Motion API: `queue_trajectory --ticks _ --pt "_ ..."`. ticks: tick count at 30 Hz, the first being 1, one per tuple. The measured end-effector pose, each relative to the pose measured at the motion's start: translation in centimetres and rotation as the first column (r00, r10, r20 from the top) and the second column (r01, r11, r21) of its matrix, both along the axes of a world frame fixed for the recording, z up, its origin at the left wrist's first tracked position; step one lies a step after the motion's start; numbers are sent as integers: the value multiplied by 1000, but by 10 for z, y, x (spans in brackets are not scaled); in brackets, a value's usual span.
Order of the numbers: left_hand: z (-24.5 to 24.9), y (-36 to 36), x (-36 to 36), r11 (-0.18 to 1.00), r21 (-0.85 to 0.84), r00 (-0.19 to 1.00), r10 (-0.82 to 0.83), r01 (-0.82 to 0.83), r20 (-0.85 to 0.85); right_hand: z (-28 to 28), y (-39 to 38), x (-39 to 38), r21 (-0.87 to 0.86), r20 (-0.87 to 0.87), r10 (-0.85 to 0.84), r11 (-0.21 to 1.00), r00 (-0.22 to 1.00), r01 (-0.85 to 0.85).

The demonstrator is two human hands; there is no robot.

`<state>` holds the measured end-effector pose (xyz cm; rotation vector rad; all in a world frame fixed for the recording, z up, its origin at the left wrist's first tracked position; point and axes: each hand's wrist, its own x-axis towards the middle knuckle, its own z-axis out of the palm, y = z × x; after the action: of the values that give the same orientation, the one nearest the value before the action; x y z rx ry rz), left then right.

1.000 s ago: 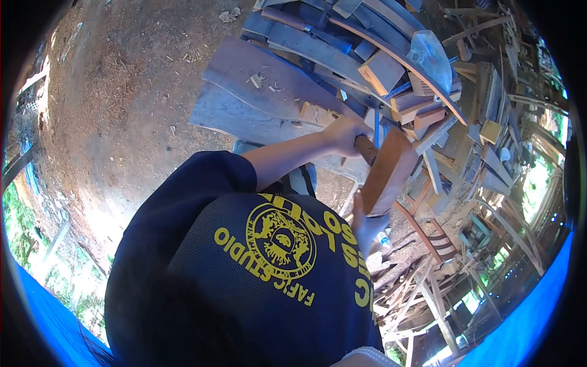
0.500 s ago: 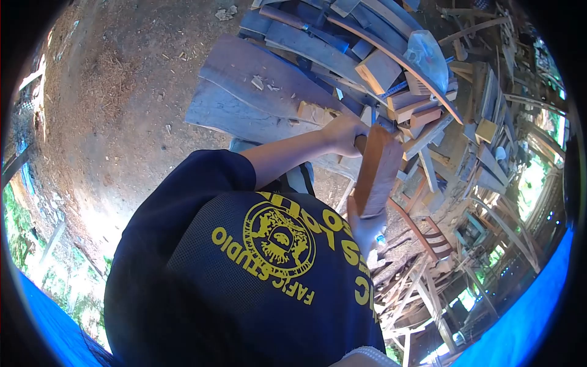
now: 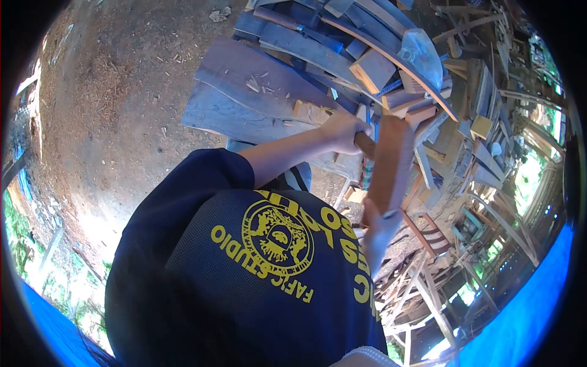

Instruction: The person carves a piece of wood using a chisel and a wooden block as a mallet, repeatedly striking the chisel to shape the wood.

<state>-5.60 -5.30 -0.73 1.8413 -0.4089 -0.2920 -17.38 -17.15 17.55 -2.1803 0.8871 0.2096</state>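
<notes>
My left hand [image 3: 341,131] is closed around a short brown wooden stick [image 3: 365,145], whose end points at a reddish-brown wooden block [image 3: 391,162]. The block is long and thick, tilted in front of my chest, and overlaps the stick's end in this view. My right hand [image 3: 378,227], smeared by motion, grips the lower end of the block close to my shirt. Beyond my left hand lies a pale wood piece [image 3: 315,113] on a wide board.
Wide planks [image 3: 251,79] with wood chips form a work surface ahead. Stacked boards, cut blocks [image 3: 373,70] and a clear plastic bag [image 3: 422,58] lie at its far right. Scrap wood [image 3: 428,293] covers the ground at right; bare dirt [image 3: 128,116] spreads at left.
The wooden block and my right hand have shifted to the right, away from my chest. My left hand keeps its grip on the stick, nearly in place. The view has shifted slightly.
</notes>
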Motion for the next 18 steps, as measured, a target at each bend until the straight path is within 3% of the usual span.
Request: queue_trajectory --ticks 1,2,4,7,8,9,10,11,12,15,18 --pt "0 -3 2 1000 -1 1000 -2 2 -28 12 -10 -4 133 37 -44 990 998 39" --pt "1 -4 5 1000 -7 1000 -2 2 -20 18 -11 -2 128 45 -44 991 998 38" --pt "0 -3 4 999 12 998 -34 34 -60 30 -9 0 139 438 37 984 898 -108" --pt "0 -2 4 999 22 998 -39 40 -38 36 0 2 65 876 91 951 474 -302" --pt "2 0 3 999 24 998 -40 41 -40 12 1 -7 66 875 89 951 476 -301" --pt "6 2 2 999 30 998 -42 43 -52 -37 0 -24 -77 667 94 995 739 -57" --pt "9 2 3 999 36 997 -38 40 -62 -87 -4 -41 -288 401 0 949 916 127" --pt "9 2 3 999 37 998 -31 33 -60 -111 -7 -47 -523 129 -178 824 976 219" --pt "8 1 1 999 18 998 -26 27 -53 -48 7 -24 -130 76 38 991 996 -27" --pt "11 2 2 999 26 997 -35 37 -70 0 11 0 91 120 44 994 992 -55" --pt "11 -2 6 999 36 997 -28 30 -67 27 -19 -15 -90 410 120 992 904 -91"
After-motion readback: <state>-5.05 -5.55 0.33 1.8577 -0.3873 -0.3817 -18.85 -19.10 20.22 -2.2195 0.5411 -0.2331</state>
